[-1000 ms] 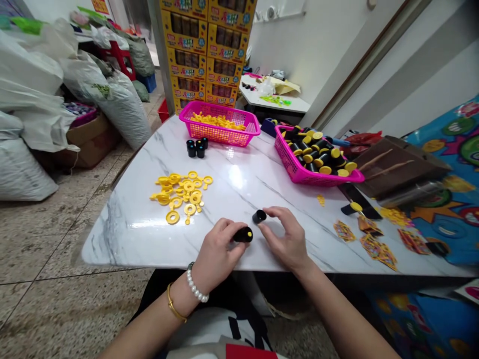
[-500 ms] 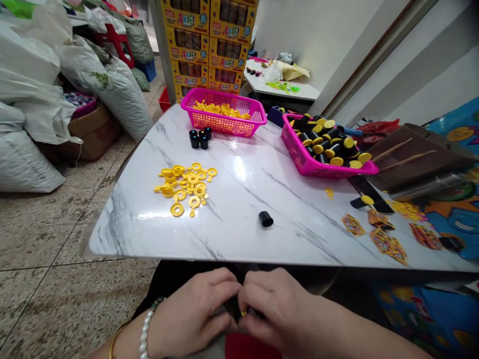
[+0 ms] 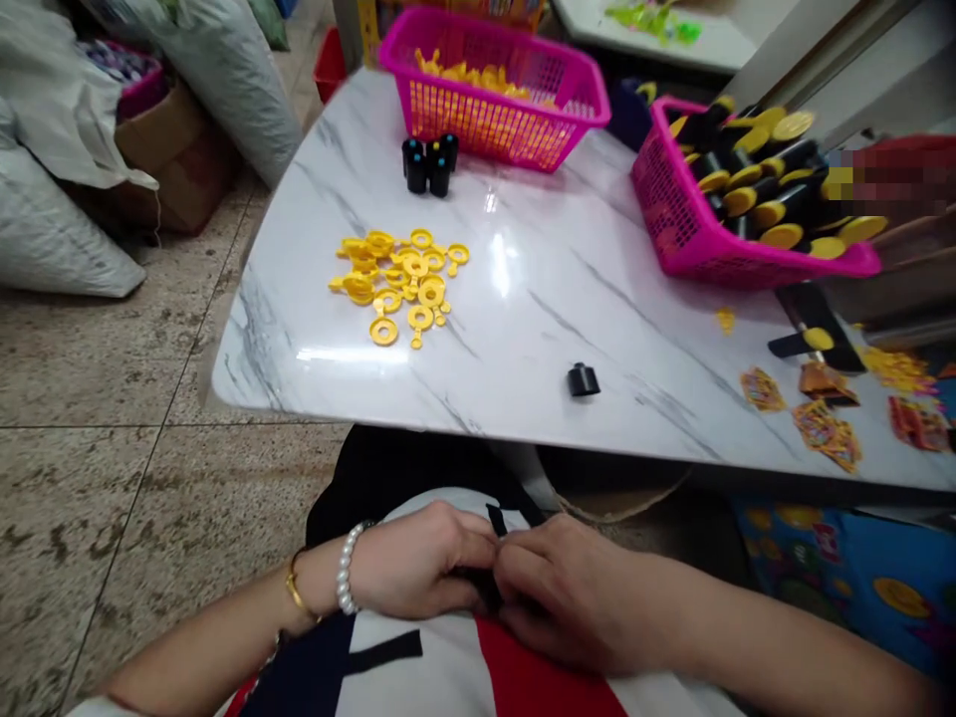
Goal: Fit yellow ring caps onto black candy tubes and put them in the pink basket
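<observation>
Both hands meet low over the lap, below the table's front edge. My left hand [image 3: 429, 560], with a pearl bracelet at its wrist, has its fingers closed around something dark. My right hand [image 3: 564, 588] is closed against it, fingertips touching the left ones. What lies between them is mostly hidden; only a dark part shows. Nearest on the table is a black cap-like piece [image 3: 584, 379], standing with a small knob on top. Yellow ring pieces [image 3: 420, 264] lie in a loose pile to the left, with several black cylinders [image 3: 428, 167] upright behind them.
A pink basket [image 3: 515, 134] of yellow pieces stands at the back of the marble-patterned table [image 3: 299, 383]. Another pink basket [image 3: 687, 234] at the right holds black-and-yellow pieces. Orange printed packets [image 3: 826, 433] lie at the right. White sacks [image 3: 56, 214] stand on the floor at left.
The view has tilted down and shifted left, so the table sits higher in it. Both hands stay together over the lap. The black cap-like piece, lying on its side before, now looks upright.
</observation>
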{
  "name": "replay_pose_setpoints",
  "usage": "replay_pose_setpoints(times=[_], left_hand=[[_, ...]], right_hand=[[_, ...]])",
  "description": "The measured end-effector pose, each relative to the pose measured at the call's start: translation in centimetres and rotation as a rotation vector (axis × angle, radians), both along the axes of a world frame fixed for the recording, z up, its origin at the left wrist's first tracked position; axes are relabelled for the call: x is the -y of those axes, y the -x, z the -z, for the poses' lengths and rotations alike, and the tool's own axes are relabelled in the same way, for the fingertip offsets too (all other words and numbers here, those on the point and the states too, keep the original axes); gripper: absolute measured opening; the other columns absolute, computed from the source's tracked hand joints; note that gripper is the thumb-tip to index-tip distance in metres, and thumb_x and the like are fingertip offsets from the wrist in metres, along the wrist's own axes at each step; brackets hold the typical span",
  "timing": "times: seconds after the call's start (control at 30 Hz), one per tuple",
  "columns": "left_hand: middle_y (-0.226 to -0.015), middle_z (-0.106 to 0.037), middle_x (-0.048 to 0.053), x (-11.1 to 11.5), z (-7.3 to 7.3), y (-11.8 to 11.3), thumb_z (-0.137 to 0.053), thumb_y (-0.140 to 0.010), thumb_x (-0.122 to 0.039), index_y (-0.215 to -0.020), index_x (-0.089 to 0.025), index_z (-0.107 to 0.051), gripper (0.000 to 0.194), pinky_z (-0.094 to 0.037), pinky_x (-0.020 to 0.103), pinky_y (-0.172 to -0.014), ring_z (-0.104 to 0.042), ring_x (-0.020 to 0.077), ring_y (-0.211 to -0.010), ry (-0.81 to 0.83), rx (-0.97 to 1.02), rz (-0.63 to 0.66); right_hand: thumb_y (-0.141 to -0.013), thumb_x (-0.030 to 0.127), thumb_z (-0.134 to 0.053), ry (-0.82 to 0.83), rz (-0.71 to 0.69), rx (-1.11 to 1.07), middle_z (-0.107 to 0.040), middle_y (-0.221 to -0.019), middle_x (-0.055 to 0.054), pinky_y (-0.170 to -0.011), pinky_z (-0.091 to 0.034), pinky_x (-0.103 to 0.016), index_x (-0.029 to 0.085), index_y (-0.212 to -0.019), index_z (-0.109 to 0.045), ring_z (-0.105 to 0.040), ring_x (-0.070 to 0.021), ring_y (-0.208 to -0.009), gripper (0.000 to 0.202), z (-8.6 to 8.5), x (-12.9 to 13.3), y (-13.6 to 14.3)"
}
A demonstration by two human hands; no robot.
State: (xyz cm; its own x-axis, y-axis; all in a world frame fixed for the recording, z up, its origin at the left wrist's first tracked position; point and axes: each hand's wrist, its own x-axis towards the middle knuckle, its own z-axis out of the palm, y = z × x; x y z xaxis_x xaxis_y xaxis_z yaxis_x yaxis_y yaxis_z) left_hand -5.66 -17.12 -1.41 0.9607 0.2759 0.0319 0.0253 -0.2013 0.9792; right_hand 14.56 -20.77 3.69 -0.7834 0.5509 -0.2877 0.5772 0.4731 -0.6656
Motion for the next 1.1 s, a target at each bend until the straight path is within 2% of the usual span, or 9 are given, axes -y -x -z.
replay_pose_setpoints(times=[0.27, 0.43, 0.53, 0.63, 0.77, 0.87, 0.93, 1.0, 1.1], left_hand=[[-0.096, -0.066, 0.008, 0.5, 0.4, 0.4, -0.061, -0.084, -0.011, -0.098, -0.015, -0.065, 0.015, -0.048, 0.023, -0.083, -0.061, 0.0169, -0.090, 0.110, -0.009, 0.021], [-0.099, -0.064, 0.007, -0.3, 0.4, 0.5, -0.061, -0.082, -0.010, -0.106, -0.016, -0.064, 0.025, -0.048, 0.025, -0.082, -0.060, 0.0167, -0.089, 0.079, -0.038, -0.009], [-0.103, -0.064, 0.007, -0.8, 0.1, 1.1, -0.064, -0.084, -0.016, -0.113, -0.018, -0.063, 0.030, -0.047, 0.025, -0.084, -0.060, 0.0158, -0.092, 0.095, -0.038, -0.206], [-0.102, -0.064, 0.005, -1.3, -0.7, 1.6, -0.068, -0.082, -0.021, -0.115, -0.019, -0.063, 0.033, -0.047, 0.024, -0.080, -0.060, 0.0148, -0.091, 0.025, -0.053, -0.447], [-0.107, -0.064, 0.005, -2.4, -2.0, 1.4, -0.069, -0.082, -0.020, -0.116, -0.020, -0.062, 0.035, -0.047, 0.024, -0.084, -0.060, 0.0147, -0.096, -0.139, -0.013, -0.563], [-0.114, -0.064, 0.004, -3.7, -2.7, 0.8, -0.067, -0.084, -0.021, -0.118, -0.022, -0.060, 0.035, -0.046, 0.025, -0.092, -0.059, 0.0146, -0.102, -0.185, -0.002, -0.611], [-0.113, -0.064, 0.002, -4.7, -2.7, 0.2, -0.065, -0.084, -0.020, -0.119, -0.023, -0.059, 0.035, -0.047, 0.024, -0.090, -0.060, 0.0136, -0.098, -0.161, -0.019, -0.654], [-0.108, -0.066, 0.001, -5.7, -2.7, -0.5, -0.064, -0.084, -0.019, -0.117, -0.024, -0.060, 0.034, -0.050, 0.022, -0.083, -0.062, 0.0126, -0.090, -0.101, -0.044, -0.672], [-0.103, -0.066, 0.000, -7.0, -2.6, -1.5, -0.063, -0.084, -0.019, -0.115, -0.025, -0.061, 0.032, -0.050, 0.023, -0.078, -0.061, 0.0126, -0.085, -0.039, -0.072, -0.673]], right_hand=[[-0.074, 0.010, -0.053, 0.391, 0.258, -0.196, -0.049, -0.067, 0.002, -0.054, -0.030, -0.022, 0.017, -0.071, -0.048, -0.041, -0.0091, -0.060, 0.009, 1.0, 1.4, -1.1], [-0.079, 0.022, -0.056, 1.010, 0.682, -0.548, -0.040, -0.059, 0.006, -0.045, -0.025, -0.019, 0.018, -0.070, -0.043, -0.032, -0.0063, -0.048, 0.016, 5.6, 1.2, -1.3], [-0.082, 0.031, -0.059, 1.112, 0.935, -0.785, -0.046, -0.062, 0.005, -0.044, -0.033, -0.019, 0.019, -0.077, -0.045, -0.040, -0.0076, -0.047, 0.018, 7.7, 1.0, -0.7], [-0.085, 0.026, -0.059, 0.865, 0.871, -0.713, -0.054, -0.071, 0.000, -0.055, -0.043, -0.024, 0.019, -0.083, -0.051, -0.053, -0.0116, -0.059, 0.011, 6.7, 0.6, -0.5], [-0.081, 0.009, -0.061, -0.093, 0.726, -0.583, -0.060, -0.083, -0.004, -0.069, -0.047, -0.030, 0.020, -0.087, -0.061, -0.058, -0.0170, -0.076, 0.012, 3.3, -0.9, -2.3], [-0.074, 0.009, -0.068, -0.652, 0.928, -0.547, -0.060, -0.105, -0.009, -0.088, -0.047, -0.040, 0.021, -0.106, -0.060, -0.058, -0.0247, -0.101, 0.035, 2.4, -3.0, -4.9], [-0.073, 0.017, -0.073, -0.701, 1.064, -0.445, -0.054, -0.125, -0.011, -0.097, -0.044, -0.046, 0.023, -0.123, -0.053, -0.052, -0.0285, -0.116, 0.055, 2.7, -4.6, -6.6], [-0.073, 0.024, -0.074, -0.592, 1.060, -0.304, -0.047, -0.137, -0.011, -0.103, -0.041, -0.049, 0.023, -0.135, -0.044, -0.047, -0.0292, -0.124, 0.069, 3.2, -6.0, -7.9], [-0.081, 0.024, -0.068, -0.552, 0.927, -0.204, -0.055, -0.131, -0.008, -0.107, -0.038, -0.046, 0.024, -0.130, -0.052, -0.048, -0.0258, -0.124, 0.051, 3.7, -7.1, -8.3]])
